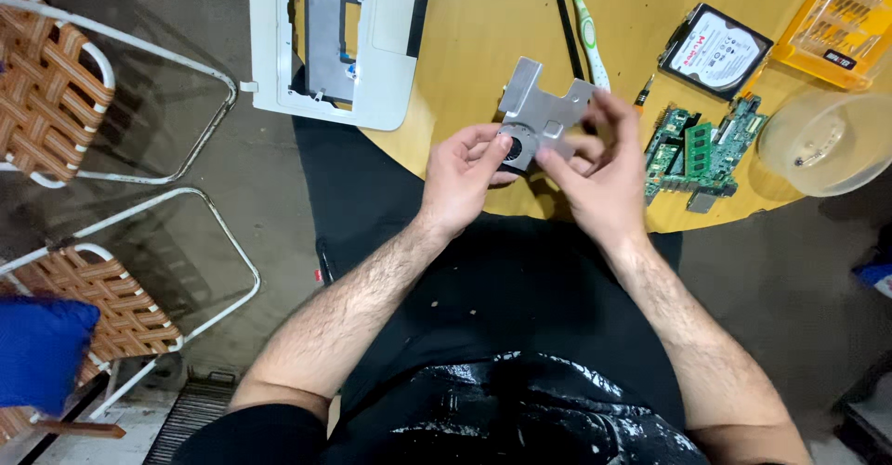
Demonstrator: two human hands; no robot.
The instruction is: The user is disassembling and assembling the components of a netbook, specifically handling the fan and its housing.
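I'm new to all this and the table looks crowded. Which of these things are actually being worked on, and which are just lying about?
In hand:
- grey metal plate with a round fan, held over the table edge
- left hand and right hand, both gripping it

Lying about:
- white laptop shell
- toothbrush
- hard drive
- green circuit boards
- yellow tool case
- clear plastic bowl
- woven chairs

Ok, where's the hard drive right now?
In the head view, the hard drive lies upper right on the round wooden table, between the green circuit boards and the yellow bit case.
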